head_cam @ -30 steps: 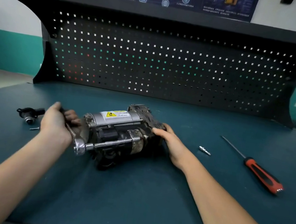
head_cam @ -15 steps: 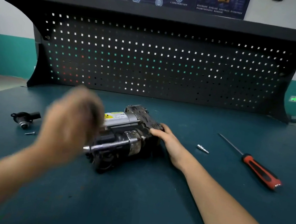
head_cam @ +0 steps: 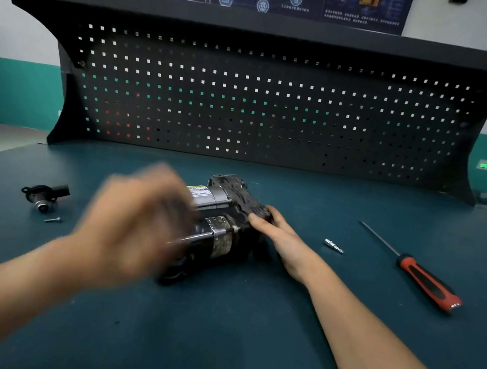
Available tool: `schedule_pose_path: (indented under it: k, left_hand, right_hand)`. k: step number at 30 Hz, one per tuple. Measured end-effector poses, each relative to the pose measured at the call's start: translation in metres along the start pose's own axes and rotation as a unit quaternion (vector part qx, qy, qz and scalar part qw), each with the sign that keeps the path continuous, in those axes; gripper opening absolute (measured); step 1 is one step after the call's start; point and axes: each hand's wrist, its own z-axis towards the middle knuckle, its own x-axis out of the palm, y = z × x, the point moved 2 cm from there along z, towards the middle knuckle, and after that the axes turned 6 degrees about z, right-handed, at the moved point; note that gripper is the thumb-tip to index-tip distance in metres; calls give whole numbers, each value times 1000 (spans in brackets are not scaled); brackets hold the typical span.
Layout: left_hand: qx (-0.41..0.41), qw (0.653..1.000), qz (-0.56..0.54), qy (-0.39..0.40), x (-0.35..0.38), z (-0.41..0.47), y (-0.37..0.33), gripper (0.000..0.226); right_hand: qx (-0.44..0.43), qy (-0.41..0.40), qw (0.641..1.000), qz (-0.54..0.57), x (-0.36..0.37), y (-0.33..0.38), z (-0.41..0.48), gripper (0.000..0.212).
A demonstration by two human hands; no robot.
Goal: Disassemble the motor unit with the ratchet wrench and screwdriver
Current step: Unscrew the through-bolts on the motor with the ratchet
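The motor unit (head_cam: 225,210), dark with a silver cylinder and a yellow label, lies on its side at the middle of the green bench. My left hand (head_cam: 135,222) is blurred with motion in front of the motor's left end and hides the ratchet wrench's handle. Only the wrench's silver extension bar (head_cam: 196,238) shows from under that hand, running along the motor's front. My right hand (head_cam: 284,241) presses with fairly straight fingers against the motor's right end. The red-and-black screwdriver (head_cam: 424,279) lies untouched on the right.
A small silver bit (head_cam: 333,246) lies between my right hand and the screwdriver. A removed black part (head_cam: 43,194) and a loose screw (head_cam: 53,220) sit at the left. A black pegboard (head_cam: 263,108) closes off the back of the bench (head_cam: 215,322).
My left hand has swung the wrench handle from the motor's far left up and over to the right, and is now blurred. My right hand and the motor have stayed put.
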Motion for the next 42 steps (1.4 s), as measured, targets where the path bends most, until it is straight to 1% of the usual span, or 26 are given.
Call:
schedule_pose_path:
  k: [2, 3, 4, 6, 8, 9, 11, 13, 14, 15, 16, 18, 19, 22, 23, 24, 26, 28, 30, 32, 33, 34, 36, 39, 40, 42]
  left_hand:
    - [267, 938, 118, 186, 18, -15, -23, 20]
    - [309, 912, 130, 236, 24, -21, -27, 20]
    - [300, 913, 128, 246, 25, -26, -24, 20]
    - [148, 968, 123, 162, 19, -24, -6, 39]
    - [-131, 991, 28, -6, 6, -12, 20, 66]
    - [-255, 957, -73, -113, -2, -9, 40, 58]
    - [-436, 804, -276, -297, -11, -11, 85, 40]
    - [-543, 636, -391, -384, -6, -33, 112, 39]
    - [-576, 577, -414, -405, 0, -46, 120, 40]
    - [-589, 547, -425, -417, 3, -52, 122, 40]
    - [-581, 543, -440, -418, 4, -51, 121, 40]
    - [-517, 592, -459, -414, 1, -30, 110, 39]
    - [-483, 642, -443, -397, -1, -16, 99, 38]
    - [-273, 902, -231, -240, -3, 7, 43, 38]
    - [-144, 968, -130, -157, 1, 6, 20, 35]
    - [-7, 998, -44, -54, 7, 0, 1, 32]
    - [202, 967, 33, 154, 21, -16, -20, 30]
    - [279, 927, 52, 244, 30, -28, -23, 30]
    - [223, 956, 41, 185, 31, -31, -23, 35]
    - [-11, 1000, 28, 8, 21, -24, -6, 51]
    - [-169, 980, -23, -100, 14, -22, 8, 57]
    - [-293, 932, -114, -179, 8, -22, 25, 57]
    - [-433, 810, -283, -277, -2, -22, 67, 50]
    - [-553, 619, -411, -377, -2, -35, 108, 39]
    - [-581, 579, -422, -387, 3, -41, 116, 39]
    - [-583, 562, -434, -396, 9, -43, 119, 39]
  right_hand:
    - [0, -3, 1000, 7, 1, 0, 1, 114]
    - [1, -3, 1000, 8, 2, 0, 1, 113]
    - [0, -3, 1000, 9, 2, 0, 1, 112]
    - [-1, -1, 1000, 13, 1, 0, 1, 105]
    - [3, 2, 1000, 13, 1, 1, 0, 95]
    - [7, 3, 1000, 15, 1, 1, -1, 94]
    - [5, -3, 1000, 17, 2, 1, -2, 107]
    - [-5, -6, 1000, 18, 3, 4, -1, 117]
    - [-1, -7, 1000, 23, 3, 4, 0, 119]
    - [1, -6, 1000, 24, 3, 4, 0, 119]
    - [1, -4, 1000, 20, 3, 3, -1, 119]
    - [1, -2, 1000, 14, 0, 2, -1, 119]
    - [3, -1, 1000, 15, -2, 0, 0, 118]
    - [2, -1, 1000, 19, -2, -2, 3, 110]
    - [3, -3, 1000, 23, -1, -1, 4, 106]
    - [2, -6, 1000, 29, 0, -1, 5, 103]
    - [0, -15, 999, 36, -1, -1, 6, 101]
    - [0, -18, 999, 36, 0, -2, 7, 97]
    - [-3, -15, 999, 42, 1, -1, 8, 90]
    - [0, -10, 999, 54, 1, -1, 8, 81]
    - [3, -10, 998, 64, 0, -1, 8, 76]
    - [6, -11, 997, 76, 0, -2, 7, 73]
    - [6, -16, 995, 96, -1, -4, 6, 73]
    - [5, -18, 995, 102, -2, -4, 6, 72]
    - [7, -17, 995, 102, -2, -4, 5, 71]
    - [7, -18, 995, 98, -2, -4, 5, 72]
